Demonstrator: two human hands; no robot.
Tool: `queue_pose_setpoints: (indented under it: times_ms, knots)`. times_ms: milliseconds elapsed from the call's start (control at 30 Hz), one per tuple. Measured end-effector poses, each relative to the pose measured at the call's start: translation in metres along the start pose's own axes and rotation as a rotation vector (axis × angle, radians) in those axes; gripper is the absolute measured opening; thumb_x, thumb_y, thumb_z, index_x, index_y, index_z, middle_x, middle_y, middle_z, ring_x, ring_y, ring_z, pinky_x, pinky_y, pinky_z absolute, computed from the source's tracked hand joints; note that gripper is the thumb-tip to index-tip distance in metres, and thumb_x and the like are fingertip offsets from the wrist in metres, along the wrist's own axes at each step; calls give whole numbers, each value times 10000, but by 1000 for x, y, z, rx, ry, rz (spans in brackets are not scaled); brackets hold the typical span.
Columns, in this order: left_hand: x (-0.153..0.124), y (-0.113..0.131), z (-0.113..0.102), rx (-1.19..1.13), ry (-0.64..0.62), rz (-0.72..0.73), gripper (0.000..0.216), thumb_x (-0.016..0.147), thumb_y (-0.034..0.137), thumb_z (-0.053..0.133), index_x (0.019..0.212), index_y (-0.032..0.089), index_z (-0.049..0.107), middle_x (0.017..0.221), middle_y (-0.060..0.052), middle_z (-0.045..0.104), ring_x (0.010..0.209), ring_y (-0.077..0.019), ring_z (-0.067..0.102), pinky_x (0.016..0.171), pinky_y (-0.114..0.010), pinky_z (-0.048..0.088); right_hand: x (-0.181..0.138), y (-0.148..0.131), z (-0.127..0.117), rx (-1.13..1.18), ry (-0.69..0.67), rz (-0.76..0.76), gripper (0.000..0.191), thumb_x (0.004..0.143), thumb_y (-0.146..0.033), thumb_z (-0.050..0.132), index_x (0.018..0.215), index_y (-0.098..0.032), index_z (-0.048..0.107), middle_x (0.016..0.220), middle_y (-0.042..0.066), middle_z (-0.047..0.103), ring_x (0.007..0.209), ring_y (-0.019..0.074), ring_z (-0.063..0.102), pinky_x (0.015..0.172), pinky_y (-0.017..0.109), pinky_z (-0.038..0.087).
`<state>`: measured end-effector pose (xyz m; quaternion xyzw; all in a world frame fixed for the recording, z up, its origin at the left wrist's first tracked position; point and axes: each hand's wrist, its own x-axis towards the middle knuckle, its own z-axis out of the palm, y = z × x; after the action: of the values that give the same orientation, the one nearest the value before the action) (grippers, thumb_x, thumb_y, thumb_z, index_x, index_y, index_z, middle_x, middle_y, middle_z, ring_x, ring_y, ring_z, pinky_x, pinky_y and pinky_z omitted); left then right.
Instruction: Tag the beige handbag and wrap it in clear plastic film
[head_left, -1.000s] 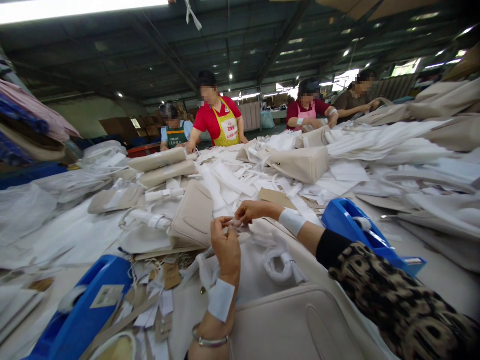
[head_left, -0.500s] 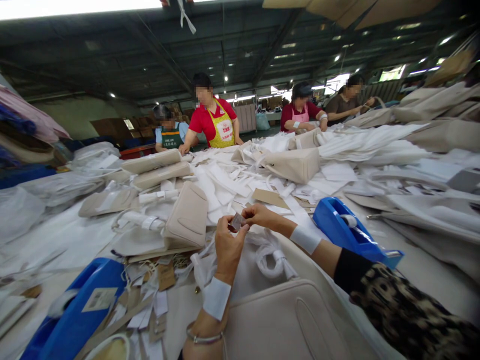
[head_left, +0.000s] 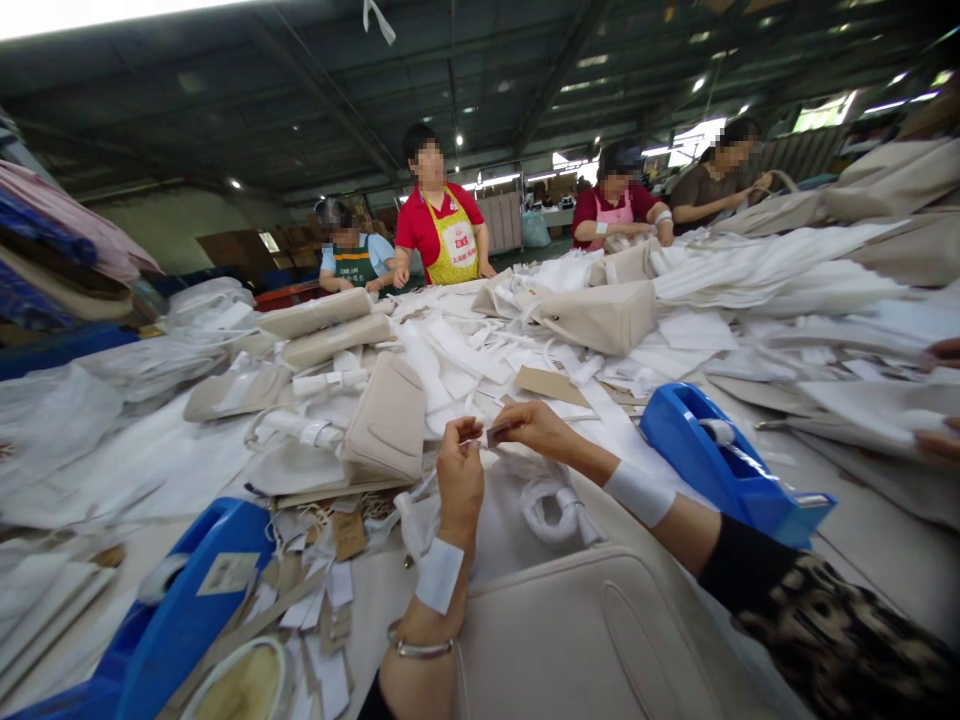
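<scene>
Pinching a small greyish-brown piece (head_left: 496, 433) between thumb and fingers of the right hand (head_left: 532, 428), just right of the frame's centre; holding up the left hand (head_left: 460, 480) just left of it, with fingers bent and partly closed; cannot tell whether gripping anything there; wearing a pale patch (head_left: 440, 575) and a metal bangle (head_left: 421, 648) on the left wrist, plus a patterned sleeve (head_left: 847, 620) on the right arm; reaching over a beige bag (head_left: 555, 640) at bottom centre, near a white-wrapped coil (head_left: 553, 534); seen left of the hands, a boxy bag (head_left: 386, 420), with a brown tag (head_left: 348, 533) below it among paper strips; at lower left, a blue tape dispenser (head_left: 176, 630) beside a round tub (head_left: 287, 670); at centre right, a second blue dispenser (head_left: 679, 440); across the middle, heaped white sheets (head_left: 439, 370); in the upper half, 4 people (head_left: 450, 235); at the right edge, another person's fingers (head_left: 941, 445).
</scene>
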<state>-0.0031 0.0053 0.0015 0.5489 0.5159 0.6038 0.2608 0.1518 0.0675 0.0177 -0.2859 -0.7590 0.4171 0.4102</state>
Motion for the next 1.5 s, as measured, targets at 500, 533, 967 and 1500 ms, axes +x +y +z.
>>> queue_pose_setpoints:
  times_ms: [500,533,967,1500]
  knots:
    - [-3,4,-1,270,-217,53,372,787,-13,469,981,161,735,1070,-71,740,1054,-200,655,1024,-385,475,-52,-28,-4,-31,280,-5,155,816,-259,649,881,-213,783,872,27,770,840,202,705,793,290,518]
    - [-3,3,-1,283,-235,56,395,783,-26,462,992,162,740,1076,-70,741,1062,-201,655,1031,-388,474,-52,-30,-4,-38,301,-8,153,815,-257,648,875,-213,782,866,25,770,831,201,707,786,285,519]
    - [-2,-10,4,341,-194,25,438,716,-76,448,987,114,735,1216,-137,682,1185,-240,614,1096,-431,451,-13,-11,-4,-56,487,156,214,783,-268,579,851,-160,751,824,58,747,759,212,678,696,321,549]
    - [-18,28,-1,745,-128,2,314,813,69,395,863,152,695,937,-119,726,904,-241,667,870,-368,482,-160,-89,103,-775,-101,-176,246,830,-72,543,1035,-178,629,961,69,644,853,241,539,750,375,456]
